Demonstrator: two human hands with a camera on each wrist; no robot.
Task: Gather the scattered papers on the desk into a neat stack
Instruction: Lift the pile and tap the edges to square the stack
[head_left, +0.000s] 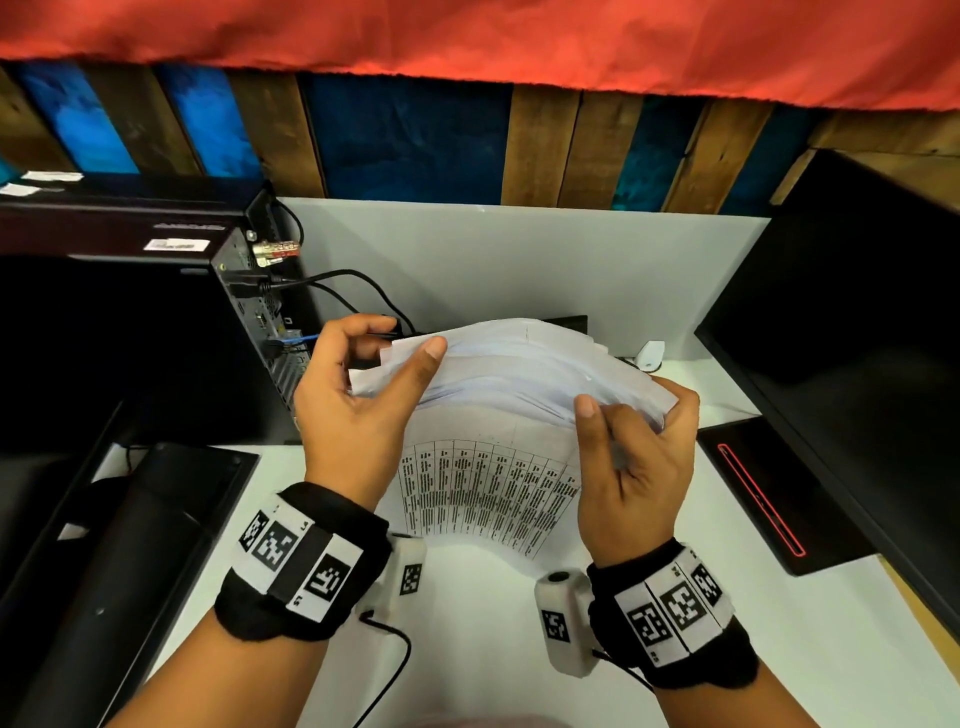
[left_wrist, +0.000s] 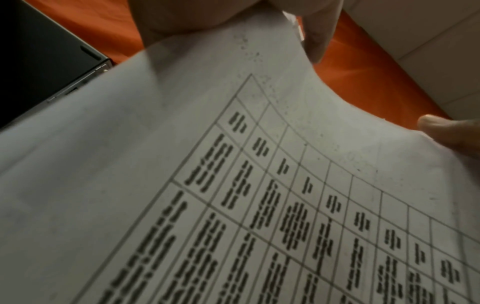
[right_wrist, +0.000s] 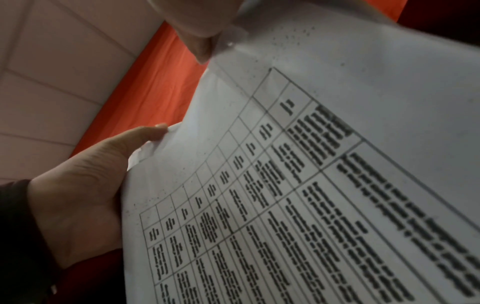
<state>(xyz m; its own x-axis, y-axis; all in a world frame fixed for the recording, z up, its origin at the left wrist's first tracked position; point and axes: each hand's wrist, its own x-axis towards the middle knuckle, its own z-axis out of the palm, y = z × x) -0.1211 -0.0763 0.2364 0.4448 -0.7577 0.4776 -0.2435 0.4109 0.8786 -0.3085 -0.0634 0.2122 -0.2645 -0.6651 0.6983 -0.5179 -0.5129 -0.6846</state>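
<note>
Papers (head_left: 509, 364): 1 bundle; 2 hands, left hand (head_left: 358, 405) & right hand (head_left: 634, 457), fingers clamped on its ends.

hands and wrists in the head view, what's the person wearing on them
Nothing covers the left hand or the right hand, and the forearms have no sleeves. Each wrist carries a wide black fabric band fitted with white panels printed with square black-and-white marker codes. A small white camera block with its own marker sits on the inner side of each wrist, and a thin black cable trails from the left one.
</note>
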